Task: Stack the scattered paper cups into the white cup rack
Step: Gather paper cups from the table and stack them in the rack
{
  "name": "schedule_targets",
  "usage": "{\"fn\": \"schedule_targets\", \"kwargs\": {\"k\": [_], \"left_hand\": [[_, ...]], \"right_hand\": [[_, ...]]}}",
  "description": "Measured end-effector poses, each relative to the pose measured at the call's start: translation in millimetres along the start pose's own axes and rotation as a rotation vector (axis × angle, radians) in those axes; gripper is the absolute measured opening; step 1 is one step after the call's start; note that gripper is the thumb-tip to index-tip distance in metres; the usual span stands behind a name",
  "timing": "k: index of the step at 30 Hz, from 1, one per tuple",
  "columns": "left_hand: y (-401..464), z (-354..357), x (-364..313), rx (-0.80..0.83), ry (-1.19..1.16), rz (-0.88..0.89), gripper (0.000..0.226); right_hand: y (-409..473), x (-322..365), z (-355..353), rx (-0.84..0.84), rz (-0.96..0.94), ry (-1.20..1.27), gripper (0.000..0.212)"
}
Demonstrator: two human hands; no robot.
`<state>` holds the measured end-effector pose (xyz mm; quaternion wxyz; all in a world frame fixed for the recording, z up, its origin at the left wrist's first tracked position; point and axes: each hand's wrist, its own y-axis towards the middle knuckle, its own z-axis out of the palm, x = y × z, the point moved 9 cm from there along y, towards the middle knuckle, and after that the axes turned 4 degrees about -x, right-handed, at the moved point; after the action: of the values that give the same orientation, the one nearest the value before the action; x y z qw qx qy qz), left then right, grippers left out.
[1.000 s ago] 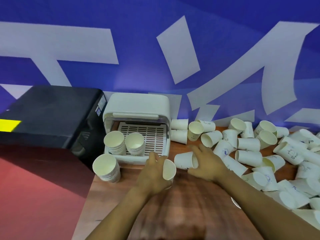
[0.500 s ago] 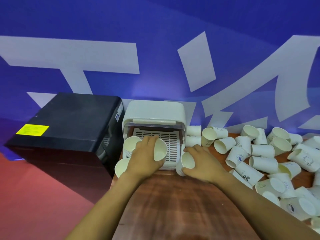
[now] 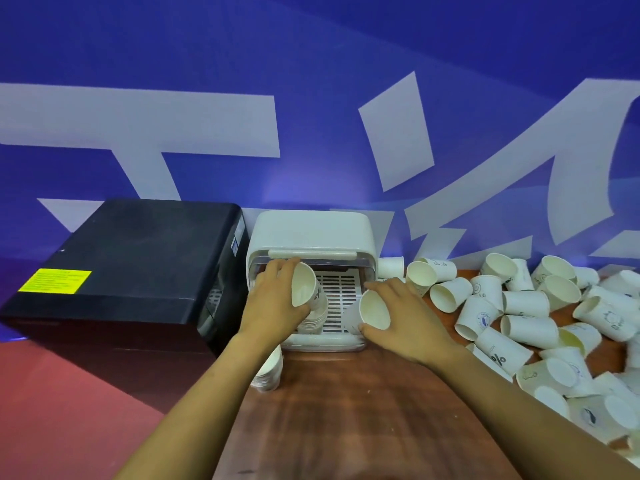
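The white cup rack (image 3: 311,233) stands against the blue wall with its slotted tray (image 3: 337,299) open toward me. My left hand (image 3: 273,303) grips a white paper cup (image 3: 304,289), tilted with its mouth toward me, over a stack of cups (image 3: 313,320) inside the rack. My right hand (image 3: 405,317) holds another paper cup (image 3: 374,310) at the rack's front right corner. Several loose paper cups (image 3: 526,303) lie scattered on the wooden table (image 3: 346,410) to the right.
A black box (image 3: 131,258) with a yellow label (image 3: 55,280) stands right beside the rack on the left. A separate stack of cups (image 3: 270,368) stands on the table in front of the rack, partly hidden by my left forearm. Red floor lies at lower left.
Both hands moved forward with their cups. The left hand now holds its cup over the stack inside the rack, and the right hand brought its cup up to the rack's front right.
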<state>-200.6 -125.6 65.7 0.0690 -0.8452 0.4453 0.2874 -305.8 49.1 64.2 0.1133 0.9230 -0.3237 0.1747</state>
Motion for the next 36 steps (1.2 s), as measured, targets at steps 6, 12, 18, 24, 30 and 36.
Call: {"fn": "schedule_targets", "kwargs": {"k": [6,12,18,24,30,36], "left_hand": [[1,-17,15,-0.031,-0.001,0.001,0.078],[5,-20,40,0.0,0.06,-0.021,0.079],[7,-3,59,0.06,0.059,-0.042,0.075],[8,19,74,0.142,0.071,-0.069,0.078],[6,40,88,0.23,0.078,-0.087,0.081],[9,51,96,0.256,0.091,-0.103,0.089]], "right_hand": [[16,28,-3,-0.093,-0.064,0.083,0.071],[38,52,21,-0.085,-0.103,0.112,0.069],[51,62,52,-0.032,-0.127,0.057,0.064],[59,53,85,0.063,-0.078,0.005,0.07],[60,33,117,0.193,0.044,0.01,0.086],[56,23,129,0.251,0.061,0.051,0.088]]}}
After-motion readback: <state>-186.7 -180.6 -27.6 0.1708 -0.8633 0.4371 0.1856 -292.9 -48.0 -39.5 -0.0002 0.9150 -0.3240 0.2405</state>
